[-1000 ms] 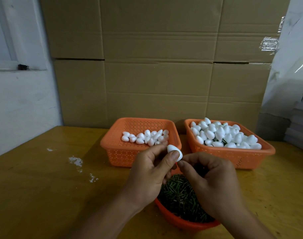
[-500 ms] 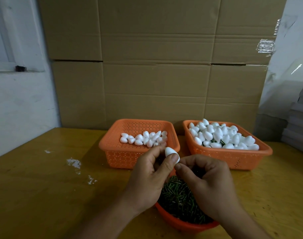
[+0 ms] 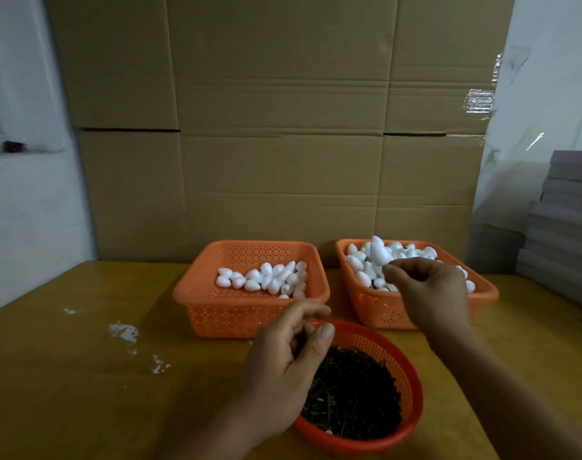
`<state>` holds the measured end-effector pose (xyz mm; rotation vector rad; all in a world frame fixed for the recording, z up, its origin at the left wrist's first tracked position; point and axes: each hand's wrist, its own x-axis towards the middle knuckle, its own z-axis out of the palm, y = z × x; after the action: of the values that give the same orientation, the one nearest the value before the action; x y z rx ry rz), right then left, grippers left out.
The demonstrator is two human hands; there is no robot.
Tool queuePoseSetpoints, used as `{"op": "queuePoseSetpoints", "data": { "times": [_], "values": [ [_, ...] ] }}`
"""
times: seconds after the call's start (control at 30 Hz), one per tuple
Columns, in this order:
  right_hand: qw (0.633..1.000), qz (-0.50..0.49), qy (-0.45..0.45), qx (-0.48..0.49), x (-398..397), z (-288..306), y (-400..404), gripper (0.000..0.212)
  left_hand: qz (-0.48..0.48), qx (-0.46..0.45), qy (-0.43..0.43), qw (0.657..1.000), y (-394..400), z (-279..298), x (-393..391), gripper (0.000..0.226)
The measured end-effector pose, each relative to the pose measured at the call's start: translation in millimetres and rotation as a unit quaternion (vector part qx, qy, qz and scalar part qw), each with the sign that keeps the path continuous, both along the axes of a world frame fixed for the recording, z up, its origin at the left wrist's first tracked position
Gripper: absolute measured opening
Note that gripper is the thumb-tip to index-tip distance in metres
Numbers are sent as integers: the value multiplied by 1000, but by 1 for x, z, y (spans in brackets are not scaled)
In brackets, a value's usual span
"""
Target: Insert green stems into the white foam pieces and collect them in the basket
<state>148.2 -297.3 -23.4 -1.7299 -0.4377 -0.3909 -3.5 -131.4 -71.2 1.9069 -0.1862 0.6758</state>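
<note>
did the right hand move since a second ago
Yes. The right hand went from over the round red stem basket up and right to the fuller orange basket, pinching a white foam piece.

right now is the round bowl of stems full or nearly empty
Fairly full: dark green stems cover the round orange bowl, hiding its bottom, piled close below the rim.

On a yellow table (image 3: 67, 376) stand two orange square baskets side by side before a cardboard wall (image 3: 283, 127). The left basket (image 3: 249, 313) holds a few white foam pieces (image 3: 266, 280); the right basket (image 3: 482, 293) is heaped with them. Nearer, a round red basket (image 3: 412, 413) holds dark green stems (image 3: 352, 393). The right hand (image 3: 428, 290) pinches a foam piece (image 3: 380, 252) over the right basket. The left hand (image 3: 283, 360) hovers loosely curled at the round basket's rim, holding nothing visible.
</note>
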Motion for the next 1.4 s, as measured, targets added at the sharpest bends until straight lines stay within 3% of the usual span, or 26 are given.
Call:
{"op": "queuePoseSetpoints", "data": {
  "times": [0.13, 0.2, 0.43, 0.67, 0.87, 1.0, 1.2, 1.4],
  "values": [
    [994, -103, 35, 4, 48, 7, -8, 16, 28, 66, 0, 997, -1, -5, 0, 31],
    [987, -150, 45, -21, 65, 9, -11, 6, 35, 85, -3, 996, -2, -7, 0, 32],
    [944, -269, 98, -160, 103, 2, -11, 27, 38, 98, -21, 994, -4, -8, 1, 32],
    [916, -303, 140, -224, 115, -2, -9, 30, 44, 121, -30, 991, -3, -10, 2, 31],
    [920, -283, 137, -235, 116, -1, -12, 20, 36, 134, -32, 990, -5, -7, 1, 28],
    [937, -259, 70, -222, 104, -1, -18, 27, 36, 143, -39, 988, -6, -5, -1, 25],
    [984, -168, 18, -62, 53, 7, -17, 21, 79, 152, -57, 984, -6, -3, -1, 21],
    [999, -15, 37, 2, -25, 11, -17, 25, 163, 129, -56, 977, 10, 11, 4, 34]
  ]
}}
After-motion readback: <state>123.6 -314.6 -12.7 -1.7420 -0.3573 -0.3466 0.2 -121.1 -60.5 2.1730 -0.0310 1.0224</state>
